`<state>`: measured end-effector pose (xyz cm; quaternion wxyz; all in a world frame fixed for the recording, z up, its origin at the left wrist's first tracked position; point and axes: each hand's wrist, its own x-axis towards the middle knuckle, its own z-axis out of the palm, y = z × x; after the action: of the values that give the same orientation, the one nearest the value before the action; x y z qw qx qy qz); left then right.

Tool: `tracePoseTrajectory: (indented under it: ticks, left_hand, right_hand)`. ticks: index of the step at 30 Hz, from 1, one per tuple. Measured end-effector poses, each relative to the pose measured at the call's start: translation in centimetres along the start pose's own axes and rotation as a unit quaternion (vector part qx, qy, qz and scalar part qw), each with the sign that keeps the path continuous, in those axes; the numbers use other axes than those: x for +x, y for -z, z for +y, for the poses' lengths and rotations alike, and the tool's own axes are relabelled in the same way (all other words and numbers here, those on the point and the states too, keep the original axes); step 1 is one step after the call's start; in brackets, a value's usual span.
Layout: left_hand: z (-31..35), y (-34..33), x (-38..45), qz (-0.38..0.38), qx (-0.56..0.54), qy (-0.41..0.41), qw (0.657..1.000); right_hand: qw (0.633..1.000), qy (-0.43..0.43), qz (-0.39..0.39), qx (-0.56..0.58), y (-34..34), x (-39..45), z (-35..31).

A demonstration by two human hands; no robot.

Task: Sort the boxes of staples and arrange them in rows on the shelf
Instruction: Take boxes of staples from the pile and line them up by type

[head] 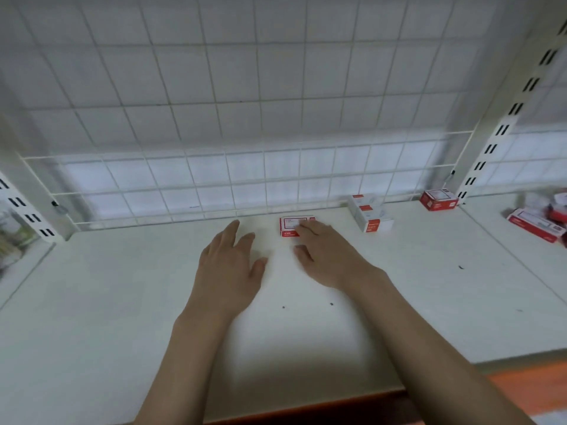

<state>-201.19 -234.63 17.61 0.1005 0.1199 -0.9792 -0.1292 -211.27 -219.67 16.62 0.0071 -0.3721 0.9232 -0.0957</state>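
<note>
Head view showed a white shelf [122, 302] backed by a wire grid [245, 118]. Progress appeared early. One red box [290, 227] lay flat near the back edge, at centre. The right hand [328, 256] rested its straight fingers on this box; the fingers were not curled round it, so the hand was released and pressing or sliding, not grasping. The left hand [230, 265] lay just beside it, palm down over the bare shelf, fingers relaxed and holding nothing.

Two white boxes [369, 214] stood in a short line to the right of the red box, running from the grid toward the front. Another red box [438, 200] sat alone in the back right corner, against the upright [491, 148]. These three groups were apart from one another; no full row was formed.

Remaining work, as judged: more boxes [540, 223] lay loose on the adjoining shelf to the right, unsorted. They would need bringing over, grouping by colour and lining up.

Nothing stood between the hands and the boxes. Small dark specks [331, 303] marked the shelf surface. Blurred items [12, 234] showed at the far left, too unclear to identify.
</note>
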Motion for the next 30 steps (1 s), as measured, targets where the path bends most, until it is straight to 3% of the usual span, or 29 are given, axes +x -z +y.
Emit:
tracePoseTrajectory:
  ticks: [16,30]
  left_hand:
    - [-2.0,0.1,0.9,-0.012,-0.027,0.034,0.999]
    - [-1.1,0.2,1.0,-0.017,-0.009,0.011,1.000]
  right_hand:
    - [0.999,-0.033,-0.032,0.024,-0.4,3.1,-1.1]
    - [0.997,-0.048,-0.058,0.020,-1.1,3.6,-1.3]
